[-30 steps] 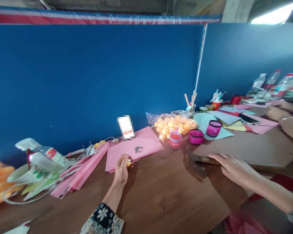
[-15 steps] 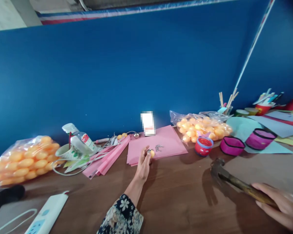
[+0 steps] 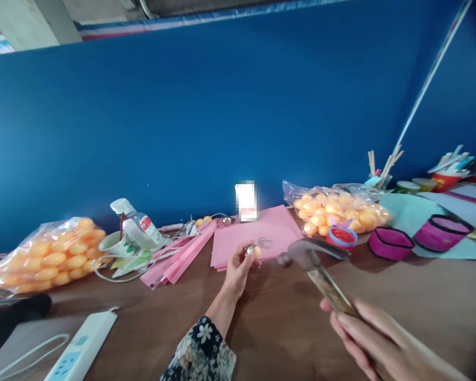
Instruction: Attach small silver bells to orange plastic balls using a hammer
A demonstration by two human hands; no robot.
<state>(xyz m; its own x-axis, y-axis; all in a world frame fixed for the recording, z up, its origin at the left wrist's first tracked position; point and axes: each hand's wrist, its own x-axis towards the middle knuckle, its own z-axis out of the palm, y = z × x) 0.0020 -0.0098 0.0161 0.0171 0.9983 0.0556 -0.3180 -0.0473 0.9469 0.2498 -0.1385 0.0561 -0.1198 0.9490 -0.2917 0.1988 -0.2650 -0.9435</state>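
My right hand (image 3: 375, 333) is wrapped round the wooden handle of a claw hammer (image 3: 307, 256), whose metal head is raised above the table, its claw side overlapping a red cup with a blue rim (image 3: 342, 237) in view. My left hand (image 3: 240, 267) pinches a small orange ball (image 3: 256, 252) with something shiny and metallic against it, too small to make out. That hand is at the front edge of a stack of pink sheets (image 3: 232, 241). Just beyond the fingers, a thin silvery chain-like piece (image 3: 265, 243) lies on the pink sheets.
Bags of orange balls stand left (image 3: 47, 259) and right (image 3: 333, 211). Magenta fabric rings (image 3: 391, 243) sit at right. A bottle (image 3: 140, 227), pink strips (image 3: 182, 254) and cables lie left, with a power strip (image 3: 81, 346) in front. A blue partition (image 3: 206, 116) closes the back.
My right hand has lifted the hammer off the table at the right and brought it left, closer to my left hand. The left hand keeps its pinch. The view has shifted slightly.
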